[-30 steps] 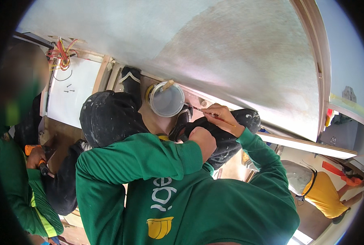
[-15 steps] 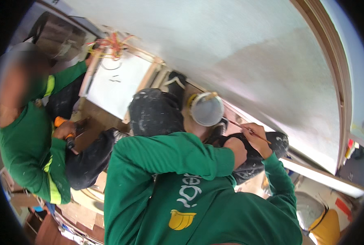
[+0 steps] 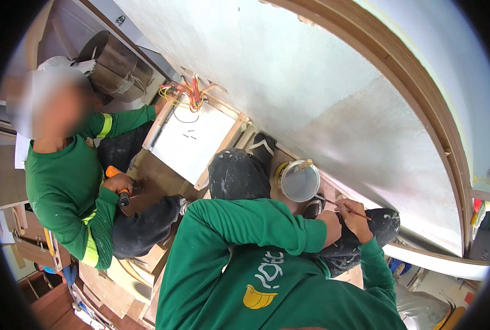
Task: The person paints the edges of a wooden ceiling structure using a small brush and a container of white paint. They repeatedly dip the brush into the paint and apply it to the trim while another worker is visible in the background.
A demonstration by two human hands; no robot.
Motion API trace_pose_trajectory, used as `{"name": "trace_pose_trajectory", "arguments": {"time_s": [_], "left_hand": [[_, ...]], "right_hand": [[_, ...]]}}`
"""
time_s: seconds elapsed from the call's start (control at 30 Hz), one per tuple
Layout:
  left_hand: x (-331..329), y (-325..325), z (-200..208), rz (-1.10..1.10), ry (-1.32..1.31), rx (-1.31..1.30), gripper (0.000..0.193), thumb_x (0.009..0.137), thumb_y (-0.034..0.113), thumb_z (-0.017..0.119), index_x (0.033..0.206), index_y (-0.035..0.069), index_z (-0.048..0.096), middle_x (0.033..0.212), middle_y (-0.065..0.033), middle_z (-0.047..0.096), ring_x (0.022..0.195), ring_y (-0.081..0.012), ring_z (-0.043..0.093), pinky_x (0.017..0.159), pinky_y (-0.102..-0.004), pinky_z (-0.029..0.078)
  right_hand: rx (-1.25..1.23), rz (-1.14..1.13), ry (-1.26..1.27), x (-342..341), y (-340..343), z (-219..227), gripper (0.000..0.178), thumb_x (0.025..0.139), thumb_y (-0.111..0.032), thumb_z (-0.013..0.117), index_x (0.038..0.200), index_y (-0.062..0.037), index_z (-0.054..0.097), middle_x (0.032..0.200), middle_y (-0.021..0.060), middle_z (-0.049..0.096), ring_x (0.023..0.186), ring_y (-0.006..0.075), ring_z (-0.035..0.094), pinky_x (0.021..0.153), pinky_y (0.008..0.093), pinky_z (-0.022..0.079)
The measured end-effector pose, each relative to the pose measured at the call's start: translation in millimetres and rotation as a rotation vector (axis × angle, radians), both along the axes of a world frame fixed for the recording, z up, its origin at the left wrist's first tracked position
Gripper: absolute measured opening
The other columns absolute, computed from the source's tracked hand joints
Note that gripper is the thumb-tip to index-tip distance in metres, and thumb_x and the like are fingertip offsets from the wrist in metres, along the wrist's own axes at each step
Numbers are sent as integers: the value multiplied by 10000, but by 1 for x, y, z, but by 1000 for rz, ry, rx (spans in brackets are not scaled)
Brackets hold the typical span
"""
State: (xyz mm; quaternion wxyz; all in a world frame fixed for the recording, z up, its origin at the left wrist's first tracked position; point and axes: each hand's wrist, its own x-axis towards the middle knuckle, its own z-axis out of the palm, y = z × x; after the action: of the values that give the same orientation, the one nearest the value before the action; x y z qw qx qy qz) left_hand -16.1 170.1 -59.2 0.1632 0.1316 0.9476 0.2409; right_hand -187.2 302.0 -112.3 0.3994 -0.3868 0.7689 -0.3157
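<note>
In my right hand (image 3: 356, 221) is a thin brush with a reddish handle (image 3: 360, 212), its fingers pinched round it. The far end points left, to the floor strip by the wall, close to the bucket (image 3: 300, 184). That round bucket holds something grey, and a wooden stick (image 3: 305, 164) lies at its rim. My left hand (image 3: 331, 227) is just left of the right one, beside my bent knee (image 3: 385, 224) in dark, paint-spotted trousers. Its fingers are turned away and mostly hidden, so I cannot tell whether it holds anything.
A large whitish wall panel (image 3: 333, 93) with damp-looking grey patches rises beyond me, edged by a curved wooden frame (image 3: 415, 82). At left, a co-worker in green grips an orange-and-black power tool (image 3: 117, 186). Between us stands a wood-framed white panel (image 3: 185, 144) with loose coloured wires (image 3: 193, 96).
The view has shifted, so everything sits farther right and lower at the left. My right hand keeps the brush in nearly the same place beside the bucket. The co-worker's head is raised.
</note>
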Motion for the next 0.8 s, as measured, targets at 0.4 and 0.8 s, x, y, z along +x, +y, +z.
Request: {"name": "trace_pose_trajectory", "arguments": {"time_s": [0.4, 0.8], "left_hand": [[-9, -19, -12, -299, -260, -24, 509, 829, 526, 781, 1015, 53, 811, 1021, -170, 780, 1006, -360, 748, 845, -490, 577], [-45, 10, -27, -378, -440, -92, 678, 851, 631, 742, 1117, 9, 783, 1100, -219, 761, 1066, -410, 717, 945, -519, 544]], "right_hand": [[-425, -481, -276, 30, 68, 83, 337, 1048, -168, 564, 1247, 73, 689, 1030, 153, 763, 886, 171, 694, 783, 286, 539], [-1017, -593, -663, 65, 142, 167, 470, 951, -361, 619, 1195, 39, 664, 959, 140, 618, 865, 233, 574, 709, 344, 458]]}}
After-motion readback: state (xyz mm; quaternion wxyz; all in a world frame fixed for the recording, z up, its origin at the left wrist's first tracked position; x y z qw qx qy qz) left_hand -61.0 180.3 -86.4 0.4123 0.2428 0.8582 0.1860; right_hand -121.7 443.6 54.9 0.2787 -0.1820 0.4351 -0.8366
